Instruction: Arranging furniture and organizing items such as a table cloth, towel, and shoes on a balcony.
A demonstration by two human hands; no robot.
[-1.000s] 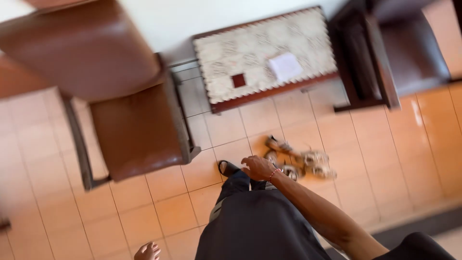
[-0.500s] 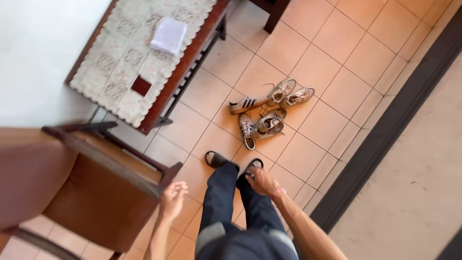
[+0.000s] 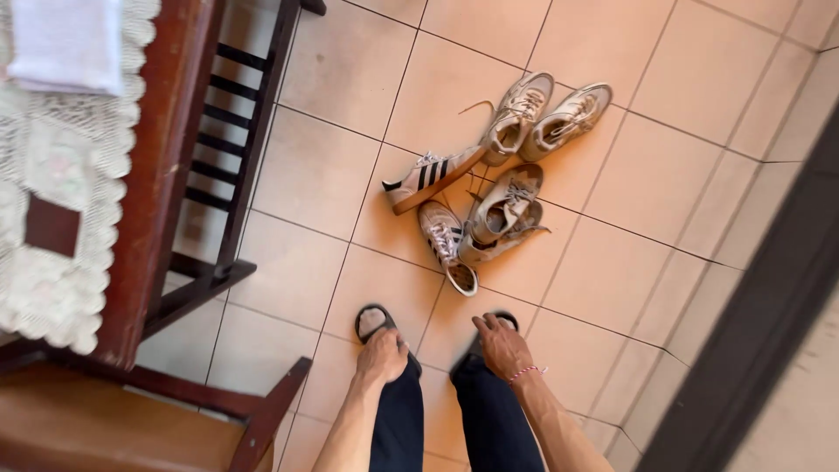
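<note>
Left hand: our left hand (image 3: 382,356) rests on the left knee, palm down, fingers loosely curled over the dark trouser cloth; it holds nothing.
Right hand: our right hand (image 3: 502,345) lies on the right knee, fingers spread a little and pointing toward the shoes; it grips nothing. A thin pink-and-white band (image 3: 527,372) circles the wrist.
Trousers: we see the dark trousers (image 3: 398,418) running down from both hands to the lower edge.
Sandals: a dark sandal (image 3: 370,320) shows just beyond the left hand, and the other one (image 3: 507,319) peeks out past the right fingertips; both stand on the tiles.
Shoes: the shoes (image 3: 489,166) lie in a loose heap on the floor, beyond our feet and near but apart from the hands. A striped sneaker (image 3: 433,177) lies on its side at the left of the heap, another (image 3: 447,245) points toward us, and pale lace-ups (image 3: 537,114) lie at the far end, some touching.
Floor: we stand on peach tiles (image 3: 612,271) with dark grout lines; a dark strip (image 3: 760,306) runs along the right.
Table: a dark wooden table (image 3: 153,175) stands at the left, with a lace cloth (image 3: 61,175) and a folded white cloth (image 3: 65,44) on it.
Chair: part of a brown wooden chair (image 3: 105,419) fills the lower left corner, just beside our left leg.
</note>
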